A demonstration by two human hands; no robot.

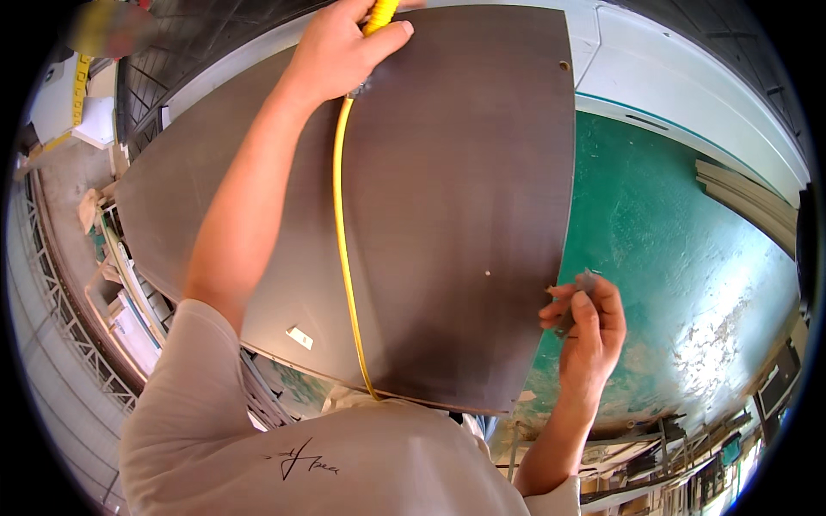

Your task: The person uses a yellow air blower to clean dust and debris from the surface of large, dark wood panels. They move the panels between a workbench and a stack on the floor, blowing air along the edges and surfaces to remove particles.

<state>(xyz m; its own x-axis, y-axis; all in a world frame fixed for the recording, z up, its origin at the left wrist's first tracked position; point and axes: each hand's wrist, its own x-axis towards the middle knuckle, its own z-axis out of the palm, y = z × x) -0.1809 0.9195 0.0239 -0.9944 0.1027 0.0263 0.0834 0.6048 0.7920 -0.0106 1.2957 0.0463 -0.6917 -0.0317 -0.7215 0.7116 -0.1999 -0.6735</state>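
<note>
My left hand [348, 47] is closed around a yellow air hose at the far edge of a dark brown board [447, 172]. A coiled yellow section [381, 15] rises out of the grip, and a grey metal fitting [360, 89] shows just below it. From there a thin yellow hose [342, 224] runs down across the board to its near edge, in front of my shirt. At the board's right edge my right hand [589, 322] is raised with fingers pinched on a small grey piece [585, 282]. Its kind is hard to make out.
A small white label-like piece [299, 337] lies on the board's near left, and a light speck [487, 273] lies right of the hose. Under the board spreads a worn green tabletop [654, 224]. A white machine body [688, 69] borders the far side; stacked strips [744, 202] rest at right.
</note>
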